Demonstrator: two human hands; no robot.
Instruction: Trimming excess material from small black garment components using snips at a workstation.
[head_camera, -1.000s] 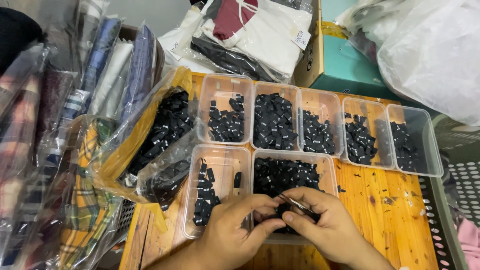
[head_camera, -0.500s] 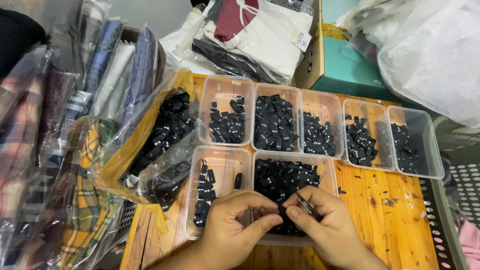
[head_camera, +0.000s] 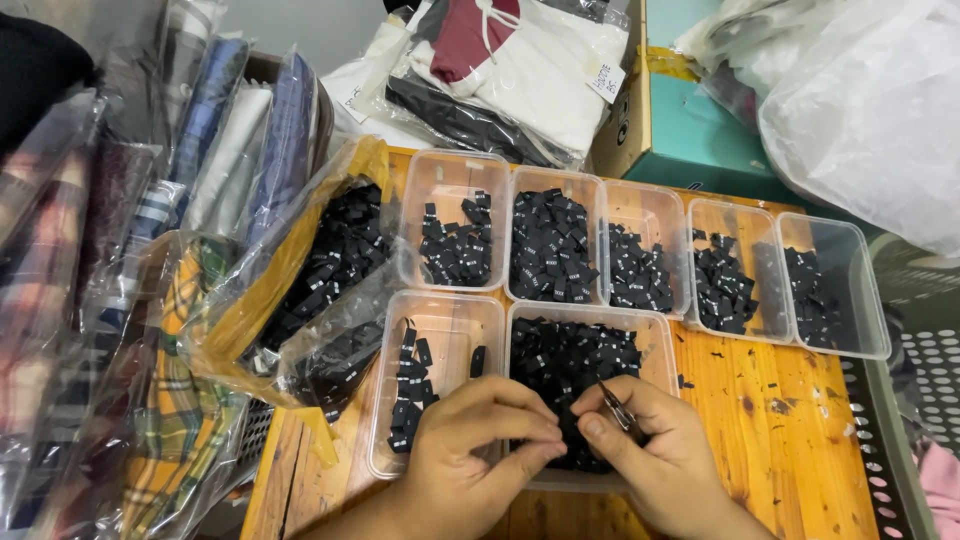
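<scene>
My left hand (head_camera: 478, 450) and my right hand (head_camera: 655, 455) meet over a clear plastic tub (head_camera: 660, 330) full of small black fabric labels (head_camera: 570, 355). Both pinch one black label (head_camera: 570, 435) between their fingertips. A small metal tool (head_camera: 622, 412), like scissors or tweezers, lies across my right hand's fingers. To the left stands another clear tub (head_camera: 450, 320) with fewer black labels stacked on edge.
A back row of several clear tubs (head_camera: 640, 250) holds more black labels on a wooden table (head_camera: 780, 440). A clear bag of labels (head_camera: 330, 270) lies left. Bagged folded garments (head_camera: 120, 250) pile at the left, a teal box (head_camera: 690, 120) and white bags (head_camera: 870, 110) behind.
Both hands have shifted slightly toward the near edge of the tub and closed together on one label; the metal tool has tilted in my right hand.
</scene>
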